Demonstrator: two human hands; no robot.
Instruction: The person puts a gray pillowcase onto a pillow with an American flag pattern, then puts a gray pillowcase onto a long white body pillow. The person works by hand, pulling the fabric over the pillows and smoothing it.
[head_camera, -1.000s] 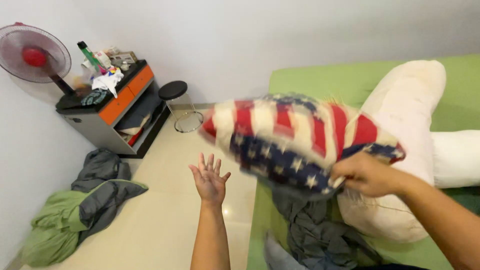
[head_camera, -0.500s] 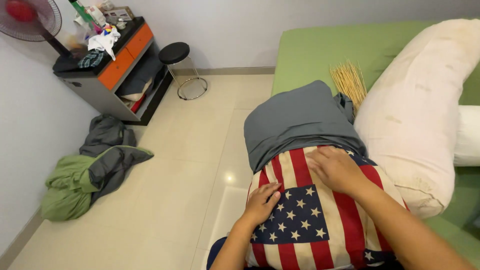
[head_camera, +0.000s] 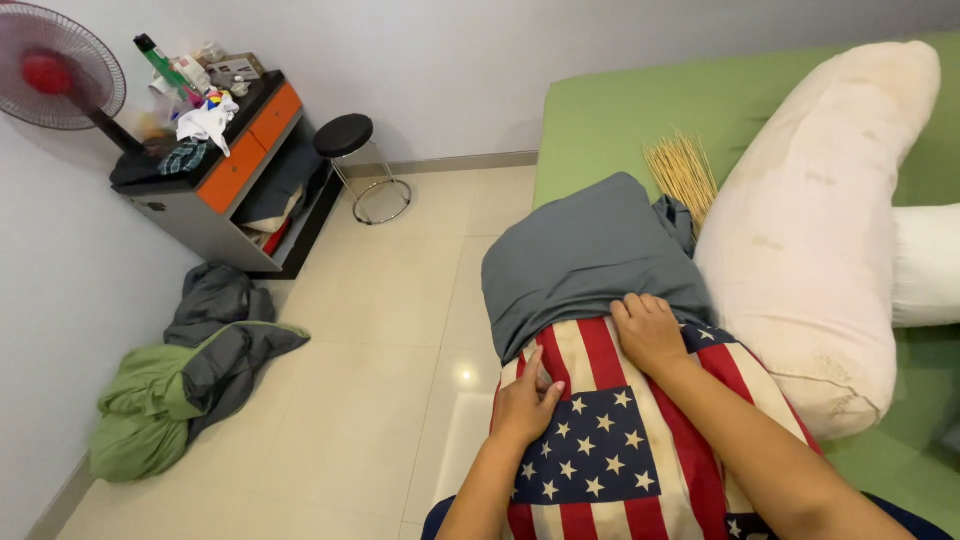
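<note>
Both hands, left (head_camera: 527, 398) and right (head_camera: 648, 331), press flat and unclenched on the soft, light flag-print pillow (head_camera: 610, 450) at the bed's (head_camera: 620, 110) near edge, corners looking easiest to grip.

- Below both hands, flag-patterned pillow (head_camera: 620, 450) cut off by bottom edge.
- Up and left of left hand (head_camera: 525, 400), fan (head_camera: 55, 75) cropped at the corner, blades blurred.
- Right of right hand (head_camera: 650, 335), white pillow (head_camera: 925, 265) cut by the edge.
- Far left, shelf clutter (head_camera: 195, 110) too small to tell.
</note>
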